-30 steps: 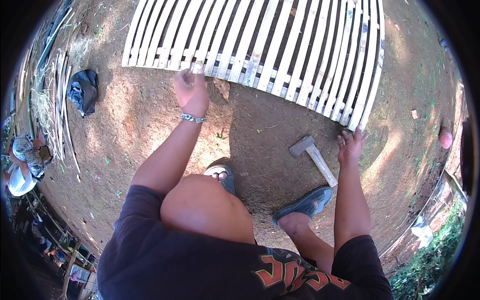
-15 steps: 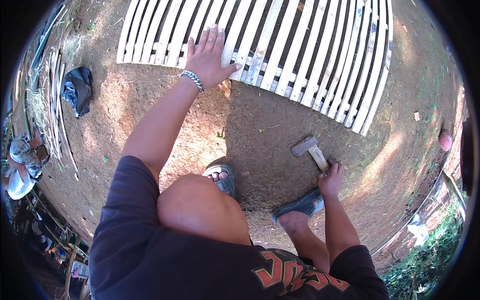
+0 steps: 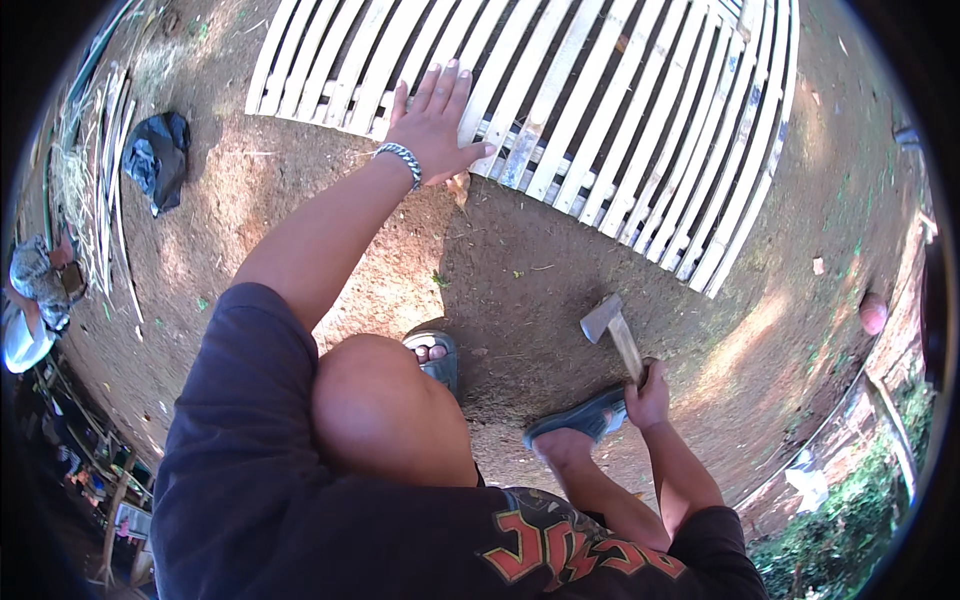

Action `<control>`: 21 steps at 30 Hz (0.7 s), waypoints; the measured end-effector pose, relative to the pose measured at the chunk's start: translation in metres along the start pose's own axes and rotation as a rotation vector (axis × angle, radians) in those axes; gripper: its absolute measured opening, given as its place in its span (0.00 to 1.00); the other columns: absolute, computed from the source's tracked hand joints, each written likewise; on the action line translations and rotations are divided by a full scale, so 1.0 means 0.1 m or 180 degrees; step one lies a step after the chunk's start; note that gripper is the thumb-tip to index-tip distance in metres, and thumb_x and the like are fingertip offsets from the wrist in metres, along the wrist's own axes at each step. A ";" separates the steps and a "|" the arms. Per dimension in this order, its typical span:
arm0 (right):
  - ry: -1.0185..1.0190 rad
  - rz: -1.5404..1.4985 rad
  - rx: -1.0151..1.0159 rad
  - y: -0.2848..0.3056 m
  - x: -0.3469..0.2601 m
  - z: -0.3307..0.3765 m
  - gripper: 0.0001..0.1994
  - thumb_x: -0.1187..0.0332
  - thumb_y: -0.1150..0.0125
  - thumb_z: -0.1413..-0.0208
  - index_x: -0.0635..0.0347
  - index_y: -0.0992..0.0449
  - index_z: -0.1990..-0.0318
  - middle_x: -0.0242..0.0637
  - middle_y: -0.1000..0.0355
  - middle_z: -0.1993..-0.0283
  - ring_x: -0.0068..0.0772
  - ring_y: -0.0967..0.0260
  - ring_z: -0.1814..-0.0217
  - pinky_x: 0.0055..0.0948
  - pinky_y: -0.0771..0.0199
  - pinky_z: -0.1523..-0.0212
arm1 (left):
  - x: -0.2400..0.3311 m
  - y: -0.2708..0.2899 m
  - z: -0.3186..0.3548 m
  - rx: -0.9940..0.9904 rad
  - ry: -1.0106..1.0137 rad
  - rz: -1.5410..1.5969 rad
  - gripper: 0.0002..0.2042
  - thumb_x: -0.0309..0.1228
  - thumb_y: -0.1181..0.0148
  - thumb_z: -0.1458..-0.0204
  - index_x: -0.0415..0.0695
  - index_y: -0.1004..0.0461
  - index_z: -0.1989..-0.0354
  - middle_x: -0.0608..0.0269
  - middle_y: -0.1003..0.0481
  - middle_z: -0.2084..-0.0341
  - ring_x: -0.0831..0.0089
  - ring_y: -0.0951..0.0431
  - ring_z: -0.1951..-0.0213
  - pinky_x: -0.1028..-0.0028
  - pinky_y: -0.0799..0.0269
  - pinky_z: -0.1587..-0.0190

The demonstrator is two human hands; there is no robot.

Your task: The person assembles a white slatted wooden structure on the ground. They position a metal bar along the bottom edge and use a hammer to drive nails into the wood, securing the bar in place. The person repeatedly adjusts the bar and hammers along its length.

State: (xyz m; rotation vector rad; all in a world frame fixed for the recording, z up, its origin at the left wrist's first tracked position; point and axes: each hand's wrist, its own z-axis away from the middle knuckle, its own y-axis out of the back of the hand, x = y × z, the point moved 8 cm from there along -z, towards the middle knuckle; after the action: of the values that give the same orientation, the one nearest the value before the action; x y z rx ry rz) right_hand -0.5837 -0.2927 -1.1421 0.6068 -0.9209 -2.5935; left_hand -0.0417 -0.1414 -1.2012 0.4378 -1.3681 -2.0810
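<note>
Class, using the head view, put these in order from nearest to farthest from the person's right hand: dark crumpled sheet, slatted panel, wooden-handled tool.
1. Wooden-handled tool: gripped in the right hand.
2. Slatted panel: ahead, with its closest corner slightly to the right.
3. Dark crumpled sheet: on the ground, far left.

Brown dirt ground (image 3: pixel 520 300), patchy sunlight (image 3: pixel 745 338); green plants (image 3: pixel 840 525) lower right.

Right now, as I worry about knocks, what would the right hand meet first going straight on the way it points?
With the tool leading, the right hand would probably meet the slatted panel's near edge first; depth is hard to judge.
</note>
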 end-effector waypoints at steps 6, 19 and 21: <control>0.0843 -0.0747 -0.0715 0.08 -1.38 -0.23 0.20 0.69 0.48 0.35 0.61 0.37 0.37 0.59 0.26 0.57 0.64 0.23 0.56 0.52 0.24 0.55 | -0.02 0.02 0.03 -0.0027 0.0008 0.0093 0.52 0.69 0.53 0.41 0.49 0.66 0.19 0.59 0.66 0.19 0.63 0.69 0.19 0.49 0.74 0.21; 0.1056 0.0398 0.0283 0.42 -3.12 -1.29 0.20 0.65 0.50 0.29 0.59 0.38 0.34 0.61 0.22 0.56 0.69 0.23 0.54 0.58 0.25 0.54 | -0.02 0.07 0.04 0.0021 0.0014 0.0253 0.51 0.68 0.52 0.42 0.51 0.65 0.19 0.63 0.65 0.19 0.63 0.67 0.19 0.49 0.72 0.21; 0.0829 0.0755 0.0194 0.38 -3.06 -1.40 0.18 0.65 0.49 0.30 0.58 0.36 0.37 0.60 0.21 0.59 0.68 0.22 0.55 0.59 0.25 0.55 | -0.02 0.07 0.03 -0.0024 0.0029 0.0268 0.51 0.68 0.51 0.42 0.51 0.65 0.19 0.64 0.66 0.19 0.64 0.67 0.19 0.49 0.72 0.21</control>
State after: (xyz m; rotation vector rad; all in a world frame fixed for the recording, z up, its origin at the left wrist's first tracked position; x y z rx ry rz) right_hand -0.2471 -0.2620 -1.1286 0.7789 -0.9263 -2.2221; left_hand -0.0397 -0.1395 -1.1935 0.3794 -1.3501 -2.0128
